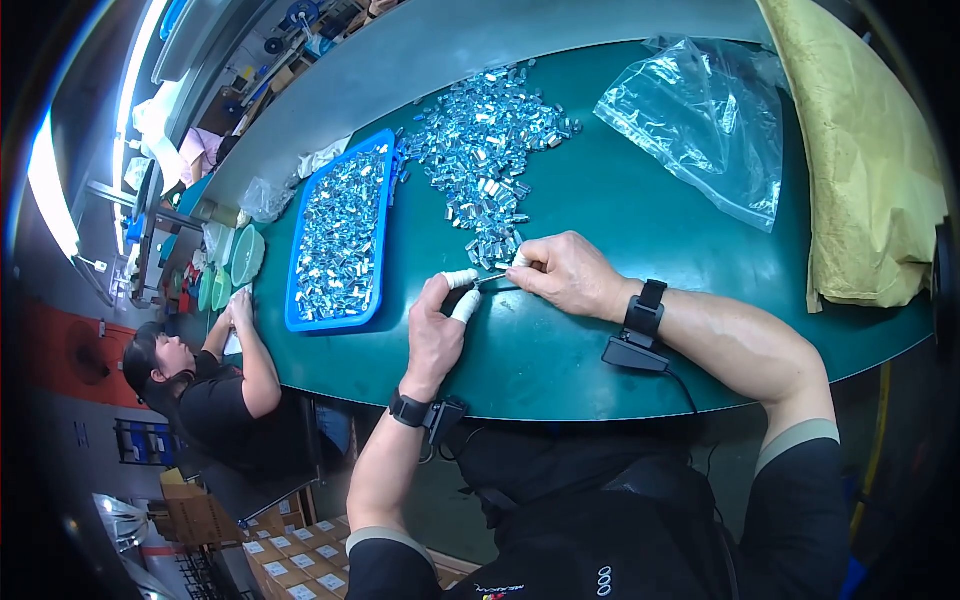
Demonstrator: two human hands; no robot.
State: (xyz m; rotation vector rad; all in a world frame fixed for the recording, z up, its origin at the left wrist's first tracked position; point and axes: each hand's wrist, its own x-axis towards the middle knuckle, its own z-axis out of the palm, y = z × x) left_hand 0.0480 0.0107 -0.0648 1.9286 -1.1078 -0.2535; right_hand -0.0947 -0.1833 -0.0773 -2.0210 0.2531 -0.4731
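A crumpled clear plastic bag (705, 120) lies on the green desk (620, 330) at the far right (seemingly empty). Brown cartons (300, 570) with white labels sit on the floor, lower left.

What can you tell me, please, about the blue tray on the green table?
The blue tray is a shallow, oblong plastic-looking bin with a low raised rim. It lies flat on the green table, left of the loose pile of metal parts, and is filled nearly edge to edge with the same small shiny parts. Neither hand touches it.
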